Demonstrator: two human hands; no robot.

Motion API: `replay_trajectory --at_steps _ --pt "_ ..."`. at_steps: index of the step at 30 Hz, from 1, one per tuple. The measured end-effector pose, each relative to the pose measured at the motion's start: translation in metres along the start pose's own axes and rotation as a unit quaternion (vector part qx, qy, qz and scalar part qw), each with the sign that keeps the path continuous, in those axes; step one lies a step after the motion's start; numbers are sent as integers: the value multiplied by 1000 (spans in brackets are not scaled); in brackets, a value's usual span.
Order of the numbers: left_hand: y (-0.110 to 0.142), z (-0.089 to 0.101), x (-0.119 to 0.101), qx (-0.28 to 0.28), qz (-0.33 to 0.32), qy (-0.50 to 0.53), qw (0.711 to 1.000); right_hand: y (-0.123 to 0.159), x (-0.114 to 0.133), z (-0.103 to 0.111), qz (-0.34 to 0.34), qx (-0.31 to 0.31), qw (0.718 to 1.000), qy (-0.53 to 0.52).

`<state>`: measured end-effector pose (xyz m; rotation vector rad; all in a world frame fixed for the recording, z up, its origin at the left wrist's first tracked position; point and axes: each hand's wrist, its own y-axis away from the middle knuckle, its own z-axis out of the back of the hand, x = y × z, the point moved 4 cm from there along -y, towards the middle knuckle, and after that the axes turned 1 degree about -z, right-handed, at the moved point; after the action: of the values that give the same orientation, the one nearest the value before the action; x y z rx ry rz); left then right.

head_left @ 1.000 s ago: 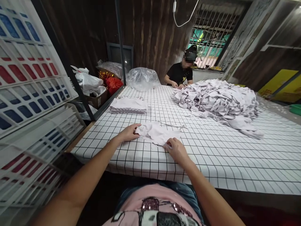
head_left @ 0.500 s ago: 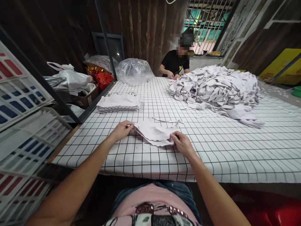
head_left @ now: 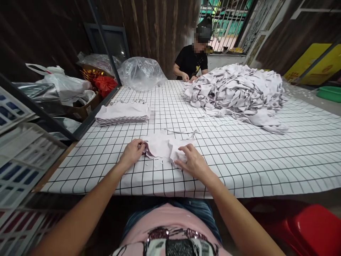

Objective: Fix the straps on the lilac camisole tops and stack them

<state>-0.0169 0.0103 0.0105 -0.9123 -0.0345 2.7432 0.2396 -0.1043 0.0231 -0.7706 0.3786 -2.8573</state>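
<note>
A pale pinkish-white fabric piece lies on the checked tablecloth in front of me, its right part folded and rumpled. My left hand pinches the piece at its left edge. On the right part rests my right hand, thumb and fingers apart, touching the cloth without closing on it. Thin fabric strips lie just behind the piece, and tiny scraps lie near its front edge. To the left stands a neat stack of similar fabric pieces.
A big heap of loose fabric covers the table's back right. Behind it a person in a black shirt works with both hands. A clear plastic bag sits at the far edge. Crates stand left; a red stool stands right.
My right hand has let go of the right edge, moved left and opened over the cloth, which is now folded there. My left hand keeps its pinch. The view has shifted slightly.
</note>
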Motion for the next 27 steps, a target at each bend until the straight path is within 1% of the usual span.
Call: replay_trajectory --at_steps 1,3,5,7,8,10,12,13,15,17,19,21,22,24,26,27 --pt "2 0 -2 -8 -9 -33 999 0 4 -2 8 10 1000 10" --pt "6 1 -6 -27 -8 -100 995 0 11 -3 19 8 1000 14" --pt "9 2 -8 -44 19 -150 987 -2 19 -5 26 -7 999 25" --pt "10 3 -9 -46 51 -169 983 -5 24 -10 18 -8 998 58" --pt "10 4 -9 -37 63 -169 983 -7 25 -13 10 -1 997 75" --pt "9 3 -9 -1 86 -155 984 -10 25 -18 -8 21 996 84" --pt "8 4 -9 29 99 -136 985 -12 21 -17 -28 27 998 46" --pt "8 6 -8 34 100 -127 986 -13 19 -13 -37 20 999 18" --pt "8 11 -6 26 100 -119 987 -13 12 2 -53 -15 997 -45" --pt "9 20 -3 13 101 -115 988 -13 5 24 -70 -60 991 -94" --pt "10 32 -1 -5 101 -114 988 -10 -1 50 -99 -100 983 -116" --pt "12 47 -2 -20 95 -93 991 -8 -3 75 -130 -128 977 -109" --pt "12 56 -6 -17 91 -61 994 -7 -3 88 -143 -134 976 -99" --pt "14 77 -17 1 82 48 995 -7 1 112 -159 -137 974 -80" --pt "13 101 -34 10 72 169 983 -10 7 134 -160 -136 975 -74" --pt "11 115 -43 0 66 207 976 -13 9 144 -155 -135 976 -76"
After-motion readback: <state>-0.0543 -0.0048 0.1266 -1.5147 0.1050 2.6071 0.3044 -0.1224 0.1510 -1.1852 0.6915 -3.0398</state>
